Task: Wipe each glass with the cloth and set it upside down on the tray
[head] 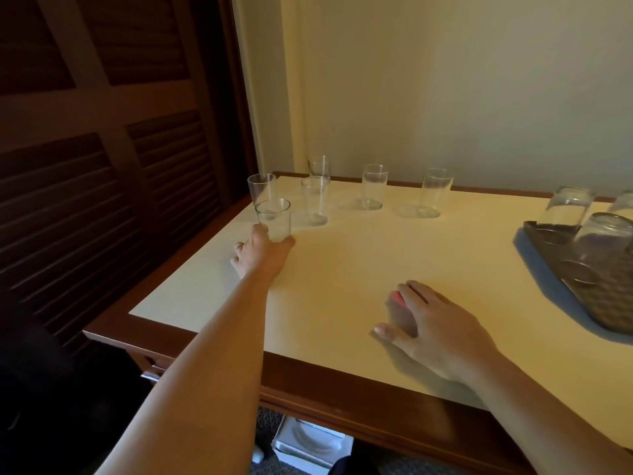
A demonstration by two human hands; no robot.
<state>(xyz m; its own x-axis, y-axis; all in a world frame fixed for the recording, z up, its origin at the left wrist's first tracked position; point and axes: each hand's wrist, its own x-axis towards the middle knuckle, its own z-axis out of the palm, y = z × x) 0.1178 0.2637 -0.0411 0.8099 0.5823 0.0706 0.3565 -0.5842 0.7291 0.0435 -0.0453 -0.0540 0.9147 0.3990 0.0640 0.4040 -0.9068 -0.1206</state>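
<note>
Left hand [262,253] grips the nearest glass [273,220] at its base, upright near the table's [342,255] left edge; this looks like the fetch before wiping. Right hand [435,323] lies flat, fingers straight, on a pink cloth [397,298] that barely shows. Next, glass must meet cloth. Five more glasses [374,186] wait behind; the tray [606,303], far right, holds upturned ones.

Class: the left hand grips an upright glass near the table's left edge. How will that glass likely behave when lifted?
The glass looks rigid, smooth-walled, probably slippery. Empty, so likely light. The left hand holds it low; it may tip.
</note>
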